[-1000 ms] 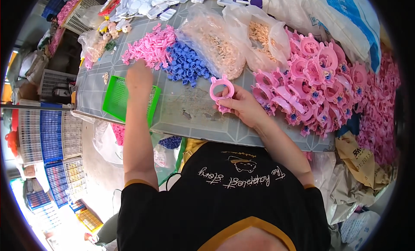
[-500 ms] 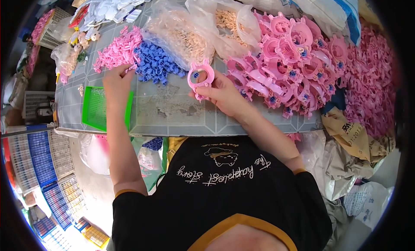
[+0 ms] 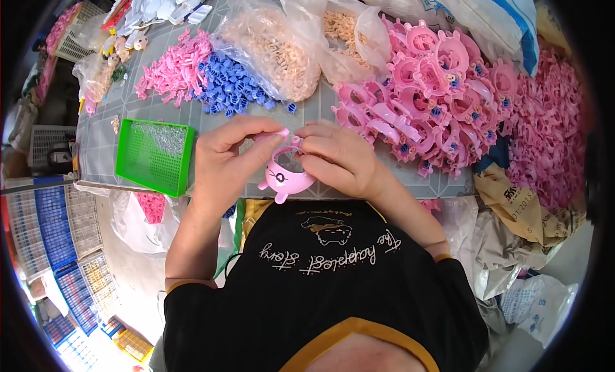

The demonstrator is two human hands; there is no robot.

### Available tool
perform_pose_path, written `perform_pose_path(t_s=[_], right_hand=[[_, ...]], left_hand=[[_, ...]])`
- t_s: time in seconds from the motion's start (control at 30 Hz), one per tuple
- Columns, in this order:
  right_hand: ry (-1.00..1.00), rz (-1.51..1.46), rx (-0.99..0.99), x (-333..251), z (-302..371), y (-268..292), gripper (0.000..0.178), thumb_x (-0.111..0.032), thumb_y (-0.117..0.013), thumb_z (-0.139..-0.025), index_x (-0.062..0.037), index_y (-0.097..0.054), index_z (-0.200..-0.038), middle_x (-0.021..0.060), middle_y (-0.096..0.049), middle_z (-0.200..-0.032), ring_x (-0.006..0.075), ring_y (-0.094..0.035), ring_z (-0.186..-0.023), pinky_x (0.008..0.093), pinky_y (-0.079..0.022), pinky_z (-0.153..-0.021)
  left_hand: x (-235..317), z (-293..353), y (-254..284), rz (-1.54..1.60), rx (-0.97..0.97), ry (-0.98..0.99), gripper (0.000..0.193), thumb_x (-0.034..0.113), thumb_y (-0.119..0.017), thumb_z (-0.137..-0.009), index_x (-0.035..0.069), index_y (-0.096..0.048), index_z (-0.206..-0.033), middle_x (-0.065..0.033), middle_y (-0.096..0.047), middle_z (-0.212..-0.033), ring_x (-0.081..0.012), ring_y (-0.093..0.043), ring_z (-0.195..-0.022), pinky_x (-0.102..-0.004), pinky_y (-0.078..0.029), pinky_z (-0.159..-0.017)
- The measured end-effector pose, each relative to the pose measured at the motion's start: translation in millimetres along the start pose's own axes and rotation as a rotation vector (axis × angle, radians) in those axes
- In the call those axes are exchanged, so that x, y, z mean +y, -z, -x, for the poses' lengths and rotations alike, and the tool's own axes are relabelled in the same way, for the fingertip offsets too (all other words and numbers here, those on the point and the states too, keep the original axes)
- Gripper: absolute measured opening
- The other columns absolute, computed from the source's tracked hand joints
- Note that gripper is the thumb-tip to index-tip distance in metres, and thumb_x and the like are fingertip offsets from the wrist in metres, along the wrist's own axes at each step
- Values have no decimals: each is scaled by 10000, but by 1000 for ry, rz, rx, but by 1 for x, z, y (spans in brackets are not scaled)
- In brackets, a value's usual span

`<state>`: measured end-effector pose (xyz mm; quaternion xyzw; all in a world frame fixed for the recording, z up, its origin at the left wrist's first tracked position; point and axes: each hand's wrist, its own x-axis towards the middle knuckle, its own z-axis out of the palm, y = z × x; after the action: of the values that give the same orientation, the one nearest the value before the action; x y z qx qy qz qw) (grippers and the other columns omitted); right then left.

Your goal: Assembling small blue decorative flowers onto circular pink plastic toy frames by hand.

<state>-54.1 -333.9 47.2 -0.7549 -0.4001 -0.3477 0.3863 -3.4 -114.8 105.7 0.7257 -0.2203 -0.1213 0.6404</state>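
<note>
Pink ring-shaped toy piece (image 3: 287, 173) sits just right of the green tray (image 3: 154, 155); from the head view I see my left hand (image 3: 227, 155) steadying it, right hand (image 3: 338, 159) pinching its top, perhaps for fitting a small part.

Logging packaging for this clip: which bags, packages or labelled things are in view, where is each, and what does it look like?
Clear plastic bag: table's far middle, bulging, full of small beige parts.
Second clear bag: just right of it, open, beige parts inside.
White and blue sack: top right corner, crumpled.
Brown paper bag: right table edge, creased, dark print.
Green tray: left of the left hand, square, shallow.
</note>
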Motion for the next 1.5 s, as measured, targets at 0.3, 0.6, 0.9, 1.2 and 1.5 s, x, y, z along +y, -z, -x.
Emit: perform_pose_path(t_s=[0.3, 0.6, 0.9, 1.2, 1.5], right_hand=[[68, 161, -6, -9, -8, 0, 264, -6, -769, -762, 3, -647, -997, 164, -639, -1070, 360, -693, -933, 467, -594, -783], [59, 211, -27, -10, -11, 1, 260, -43, -784, -747, -23, -657, -972, 146, -650, -1055, 334, -696, -933, 450, -603, -818], [108, 190, -7, -7, -8, -10, 278, -25, -777, -765, 3, -657, -1014, 167, -652, -1044, 357, -683, -931, 474, -595, -794], [-724, -131, -216, -17, -5, 4, 466, -82, -760, -896, -37, -572, -1320, 153, -645, -1125, 268, -660, -998, 336, -527, -881], [-1044, -882, 38, -20, 6, -3, 464, -28, -689, -951, 6, -506, -1376, 57, -574, -1260, 153, -567, -1169, 301, -471, -1000]], left_hand=[[1, 0, -9, -121, 43, -63, 137, -35, -756, -848, -6, -769, -981, -70, -736, -917, -117, -663, -833, -247, -506, -722], [3, 0, -12, -185, 45, -177, 175, -98, -749, -821, -18, -763, -977, -77, -721, -906, -124, -636, -778, -252, -479, -663], [17, -4, -4, -579, -49, -335, 153, -14, -750, -772, 17, -762, -921, -89, -731, -833, -239, -693, -807, -340, -533, -735], [-37, -46, 53, -647, 304, 21, 227, 203, -660, -971, 42, -757, -1098, -142, -755, -1003, -240, -718, -879, -338, -544, -802], [-153, -95, 197, -1336, 249, 238, 184, 173, -731, -787, 54, -758, -925, -182, -745, -948, -345, -723, -906, -437, -560, -810]])
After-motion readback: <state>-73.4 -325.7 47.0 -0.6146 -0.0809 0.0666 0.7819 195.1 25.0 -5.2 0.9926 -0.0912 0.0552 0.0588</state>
